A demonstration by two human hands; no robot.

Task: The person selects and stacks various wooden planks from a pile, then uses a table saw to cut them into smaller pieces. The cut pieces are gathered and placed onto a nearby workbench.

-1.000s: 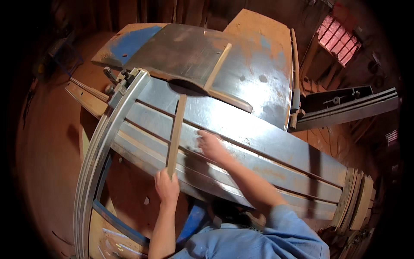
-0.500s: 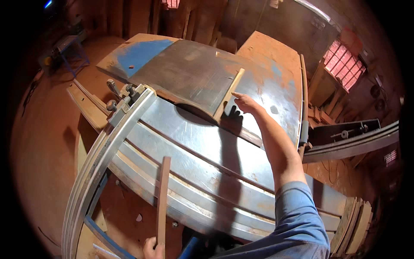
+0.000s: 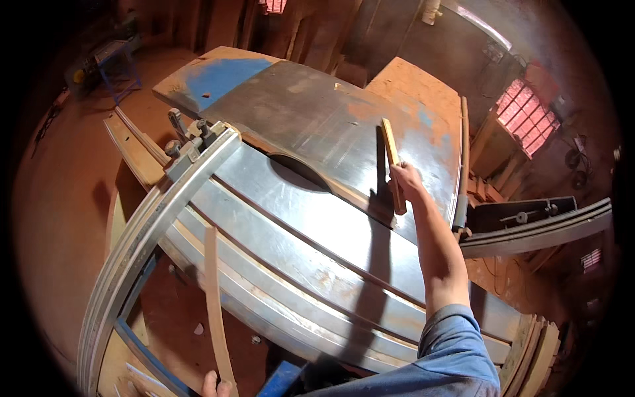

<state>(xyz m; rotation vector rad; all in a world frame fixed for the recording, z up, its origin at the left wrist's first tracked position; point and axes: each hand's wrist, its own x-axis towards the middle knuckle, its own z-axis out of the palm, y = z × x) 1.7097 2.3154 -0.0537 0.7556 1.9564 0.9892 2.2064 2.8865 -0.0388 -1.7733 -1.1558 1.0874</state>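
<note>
My right hand (image 3: 406,180) is closed around the lower part of a short, narrow wooden strip (image 3: 389,140). It holds the strip above the right side of the metal saw table (image 3: 317,126), and its shadow falls on the surface beside it. At the lower edge, my left hand (image 3: 217,385) grips the near end of a longer wooden strip (image 3: 215,298). That strip points away from me, its far end over the table's front rails. Between the two strips, the dark arc of a circular saw blade (image 3: 301,173) shows at the table slot.
A metal fence rail (image 3: 159,198) with clamps (image 3: 192,142) curves along the left. Stacked boards (image 3: 532,354) stand at the right front corner. Another rail (image 3: 542,228) extends to the right. Offcuts lie on the floor below the table, and a blue stand (image 3: 119,69) is far left.
My right hand, earlier with fingers stretched to the short strip near the blade, now grips it and has moved right. The long strip in my left hand has shifted left.
</note>
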